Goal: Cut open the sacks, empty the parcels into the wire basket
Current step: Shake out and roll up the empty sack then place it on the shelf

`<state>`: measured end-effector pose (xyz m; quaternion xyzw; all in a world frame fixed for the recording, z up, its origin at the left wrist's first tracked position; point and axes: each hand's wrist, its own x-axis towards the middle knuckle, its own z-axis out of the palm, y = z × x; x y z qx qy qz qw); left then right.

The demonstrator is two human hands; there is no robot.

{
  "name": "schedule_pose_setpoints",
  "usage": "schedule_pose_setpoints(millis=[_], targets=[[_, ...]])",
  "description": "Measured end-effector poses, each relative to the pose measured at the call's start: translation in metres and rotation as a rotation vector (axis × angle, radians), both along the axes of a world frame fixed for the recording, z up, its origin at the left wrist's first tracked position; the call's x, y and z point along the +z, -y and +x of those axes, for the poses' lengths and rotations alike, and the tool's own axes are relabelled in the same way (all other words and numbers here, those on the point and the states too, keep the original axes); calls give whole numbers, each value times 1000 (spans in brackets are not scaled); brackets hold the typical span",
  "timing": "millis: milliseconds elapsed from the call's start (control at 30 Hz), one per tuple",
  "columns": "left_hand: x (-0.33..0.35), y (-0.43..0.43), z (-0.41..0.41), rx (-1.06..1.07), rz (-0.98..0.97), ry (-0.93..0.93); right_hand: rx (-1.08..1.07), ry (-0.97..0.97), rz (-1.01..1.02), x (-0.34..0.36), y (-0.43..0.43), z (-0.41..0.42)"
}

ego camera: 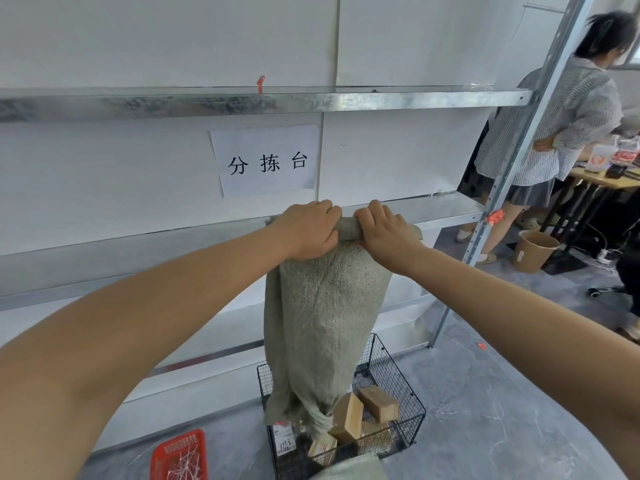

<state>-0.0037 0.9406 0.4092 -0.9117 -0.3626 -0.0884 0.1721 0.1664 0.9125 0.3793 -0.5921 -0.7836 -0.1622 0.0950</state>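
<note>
A grey-green woven sack (325, 317) hangs upside down over a black wire basket (407, 393) on the floor. My left hand (306, 230) and my right hand (384, 230) grip the rolled bottom end of the sack side by side, holding it up high. The sack's mouth reaches down into the basket. Several brown cardboard parcels (377, 403) and a white-labelled packet (284, 436) lie in the basket around the sack's mouth.
A red plastic tray (180, 455) with cut ties lies on the floor at the left. Metal shelving (242, 102) with a paper sign stands right behind. A person (561, 126) stands at the right by a desk, near a brown bucket (535, 251).
</note>
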Motion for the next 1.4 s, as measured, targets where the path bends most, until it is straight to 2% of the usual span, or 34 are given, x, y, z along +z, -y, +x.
schedule_pose_setpoints(millis=[200, 300, 400, 533, 633, 700, 833, 933, 1100, 1233, 1400], targets=[[-6, -3, 0, 31, 110, -26, 2, -90, -179, 15, 2, -2], [-7, -2, -1, 36, 126, -41, 4, -61, -140, 23, 2, -2], [-4, -3, 1, 50, 70, -12, 27, -28, -76, 21, 2, -6], [-1, -7, 2, 128, -107, -6, 42, -38, 10, 13, 2, -11], [-5, -7, 6, 137, 29, -50, 21, -46, -25, 11, 1, -12], [-9, -7, 7, 120, 122, -57, 24, -101, -121, 13, -1, -12], [-11, -7, 4, 64, 136, -86, 29, -170, -283, 16, -3, -10], [-11, -9, 1, 13, 121, -75, 19, -114, -229, 15, -2, -12], [-10, -10, 0, -19, 163, -61, -25, -145, -175, 19, -5, -10], [-14, -11, -1, -29, 158, -3, 23, -193, -202, 24, -5, -9], [-11, -8, 0, 46, 83, 9, 25, -74, -86, 23, -4, -17]])
